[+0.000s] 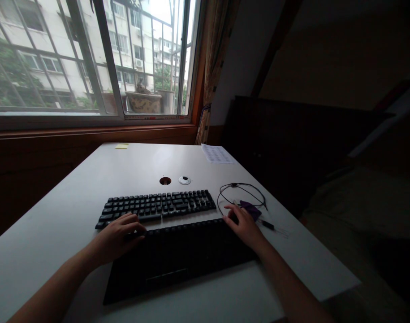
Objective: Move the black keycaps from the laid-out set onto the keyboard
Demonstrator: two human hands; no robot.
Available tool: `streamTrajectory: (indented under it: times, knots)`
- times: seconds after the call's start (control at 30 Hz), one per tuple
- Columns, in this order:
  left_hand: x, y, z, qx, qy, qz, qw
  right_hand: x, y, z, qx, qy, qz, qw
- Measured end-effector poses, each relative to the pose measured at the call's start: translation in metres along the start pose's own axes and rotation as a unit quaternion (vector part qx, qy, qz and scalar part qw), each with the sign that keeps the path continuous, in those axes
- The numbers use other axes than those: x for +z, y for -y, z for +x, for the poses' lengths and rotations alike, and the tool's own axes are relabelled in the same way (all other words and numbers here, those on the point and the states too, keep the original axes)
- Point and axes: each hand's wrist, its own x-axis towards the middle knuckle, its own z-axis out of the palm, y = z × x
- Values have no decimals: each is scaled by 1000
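Observation:
A long black keyboard body [181, 255] lies slanted on the white table in front of me, its surface too dark to make out detail. My left hand [124, 231] is at its far left corner, fingers curled and thumb bent in against the edge. At the far right corner, my right hand [243, 224] rests over the edge with bent fingers; its fingertips are partly hidden. Just beyond the body, rows of black keycaps [157, 204] are set out in keyboard order, with white showing between some of them.
Right of the keycaps lie a looped black cable [247, 184], a purple cloth-like piece [250, 210] and a black-handled wire tool [268, 225]. Farther back are a table hole [165, 181], a small white ring [184, 180], a printed sheet [217, 154] and yellow notes [122, 146].

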Motion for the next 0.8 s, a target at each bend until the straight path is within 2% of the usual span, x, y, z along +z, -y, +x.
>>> streamTrajectory:
  times: [0.43, 0.8]
  knots:
    - [2, 4, -2, -7, 37, 16, 999, 0, 0, 0, 14, -5, 21, 1000]
    - [1, 2, -1, -5, 16, -4, 1000, 0, -2, -1, -3, 2, 5, 1000]
